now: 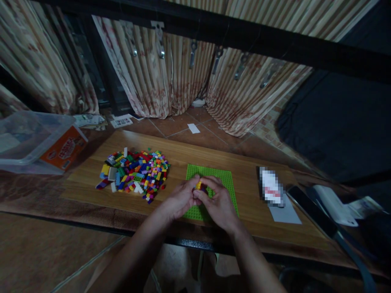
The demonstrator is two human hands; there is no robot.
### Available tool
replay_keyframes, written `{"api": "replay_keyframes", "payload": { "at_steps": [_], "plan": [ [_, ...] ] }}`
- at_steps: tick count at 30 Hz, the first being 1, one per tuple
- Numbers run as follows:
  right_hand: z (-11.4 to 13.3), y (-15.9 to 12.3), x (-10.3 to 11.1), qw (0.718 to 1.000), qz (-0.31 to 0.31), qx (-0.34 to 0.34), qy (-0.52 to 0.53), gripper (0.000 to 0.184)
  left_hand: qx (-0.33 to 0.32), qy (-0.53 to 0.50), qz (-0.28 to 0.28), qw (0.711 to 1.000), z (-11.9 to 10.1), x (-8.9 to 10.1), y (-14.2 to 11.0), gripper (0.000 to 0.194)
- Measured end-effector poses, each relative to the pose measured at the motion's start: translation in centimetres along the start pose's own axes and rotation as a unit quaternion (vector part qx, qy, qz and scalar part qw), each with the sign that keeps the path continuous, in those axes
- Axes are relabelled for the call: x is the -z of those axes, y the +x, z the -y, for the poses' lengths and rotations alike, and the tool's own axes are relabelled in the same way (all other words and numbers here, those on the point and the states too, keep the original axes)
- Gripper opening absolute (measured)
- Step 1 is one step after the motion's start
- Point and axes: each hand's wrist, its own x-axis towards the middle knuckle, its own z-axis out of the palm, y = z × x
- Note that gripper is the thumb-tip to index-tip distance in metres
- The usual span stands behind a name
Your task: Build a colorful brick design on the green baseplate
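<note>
1 clear tub [30,157], contents [8,141] indistinct, near bricks [136,173]

Small yellow brick piece [199,185] (partly hidden), held over green studded baseplate [198,212] lying flat.

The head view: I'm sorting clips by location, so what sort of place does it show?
Probably a room in a home: patterned curtains hang behind a tiled floor, and colorful toy bricks lie heaped on a wooden board.
</note>
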Motion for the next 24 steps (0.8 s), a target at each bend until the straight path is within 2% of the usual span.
{"api": "replay_keyframes", "payload": {
  "at_steps": [5, 9, 15, 17, 20, 22, 24],
  "plan": [
    [-0.6, 0.2, 0.7, 0.999, -0.006, -0.016, 0.04, 0.019, 0.036, -0.002, 0.036, 0.999, -0.1, 0.3, -0.1, 0.03],
    [-0.6, -0.1, 0.6, 0.999, 0.013, -0.006, 0.047, 0.017, 0.067, -0.034, 0.009, 0.997, -0.6, 0.5, -0.2, 0.031],
    [-0.8, 0.3, -0.7, 0.999, -0.021, -0.021, 0.036, 0.019, 0.069, -0.065, -0.02, 0.995, -0.8, 0.2, -0.2, 0.031],
    [-0.8, 0.7, -1.4, 0.999, -0.02, -0.027, 0.034, 0.02, 0.053, -0.067, -0.048, 0.995, -1.0, 0.4, -0.2, 0.031],
    [-0.8, 1.3, -2.7, 0.999, -0.032, -0.042, 0.013, 0.02, -0.018, -0.019, -0.135, 0.991, -1.7, 1.5, -0.2, 0.029],
    [-0.6, 1.7, -3.8, 0.998, -0.03, -0.05, -0.03, 0.02, -0.092, 0.047, -0.213, 0.972, -2.6, 2.6, -0.3, 0.031],
    [-0.3, 2.0, -5.1, 0.995, -0.005, -0.043, -0.089, 0.018, -0.14, 0.11, -0.266, 0.948, -3.5, 3.6, -0.5, 0.034]
  ]
}}
